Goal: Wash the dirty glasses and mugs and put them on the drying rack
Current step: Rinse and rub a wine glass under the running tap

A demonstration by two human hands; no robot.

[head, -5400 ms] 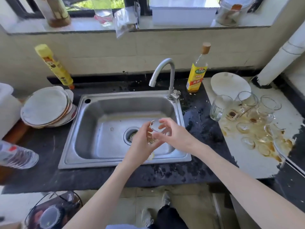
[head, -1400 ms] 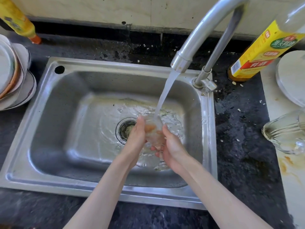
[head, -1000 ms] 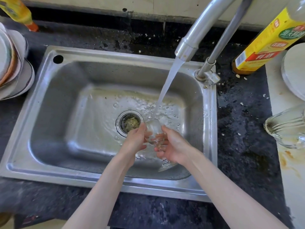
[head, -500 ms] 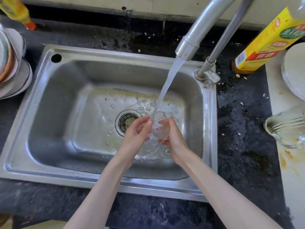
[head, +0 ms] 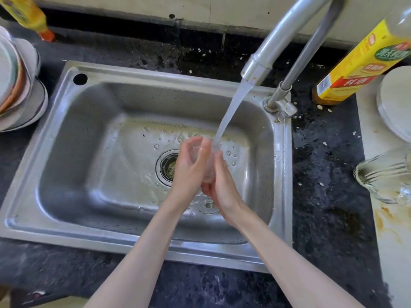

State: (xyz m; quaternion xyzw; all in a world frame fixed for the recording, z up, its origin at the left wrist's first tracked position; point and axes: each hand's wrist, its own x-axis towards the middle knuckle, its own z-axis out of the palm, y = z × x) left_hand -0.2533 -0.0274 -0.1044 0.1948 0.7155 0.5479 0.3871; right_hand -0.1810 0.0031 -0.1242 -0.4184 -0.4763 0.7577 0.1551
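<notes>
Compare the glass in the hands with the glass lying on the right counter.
The stemmed glass is held by both hands under the running water; the counter glass lies on its side, untouched. The stemmed glass is over the sink; the counter glass rests by brown stains. Both are clear.

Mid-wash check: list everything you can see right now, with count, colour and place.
stem glass: one, clear, held over the sink under the stream
sink: one, steel, centre
tap: one, steel, back right, running
drain: one, dark, sink floor
plate stack: one, white, left counter
yellow bottle: one, right of tap
squeeze bottle: one, yellow, back left
plate: one, white, right edge
glass: one, clear, lying right
left hand: grips the stem glass
right hand: grips the stem glass
</notes>
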